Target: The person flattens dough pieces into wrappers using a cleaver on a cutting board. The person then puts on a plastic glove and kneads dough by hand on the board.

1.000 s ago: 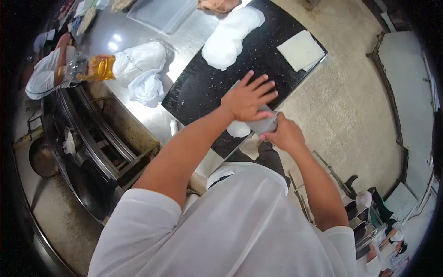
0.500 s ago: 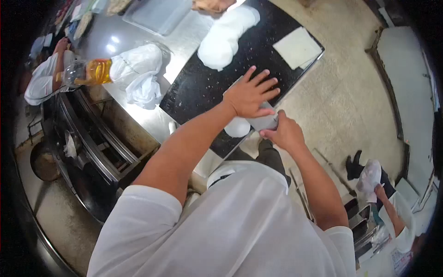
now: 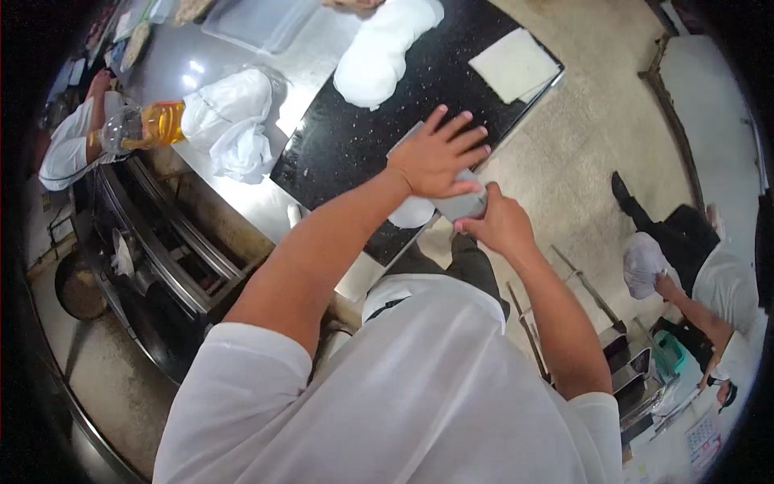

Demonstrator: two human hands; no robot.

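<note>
My left hand (image 3: 439,161) lies with spread fingers on top of a wide grey flat blade (image 3: 461,203) over the black board (image 3: 339,153). The fingers of my right hand (image 3: 501,219) are wrapped round the near right end of the blade, where its handle is hidden. A round white piece of dough (image 3: 411,212) sits beside the blade, partly under my left wrist. Farther up the board lies a row of overlapping white rounds (image 3: 375,64). Square pale sheets (image 3: 513,66) are stacked at the board's right edge.
A white plastic bag (image 3: 234,113) and a bottle of yellow oil (image 3: 161,123) stand on the steel counter to the left, near a clear tray (image 3: 262,24). A co-worker's arm (image 3: 97,113) is beyond them. Another person (image 3: 717,282) carries a bag at the right.
The board and counter have shifted slightly up and left in view. Both hands keep nearly the same pose on the blade. The person at the right has come closer with the bag.
</note>
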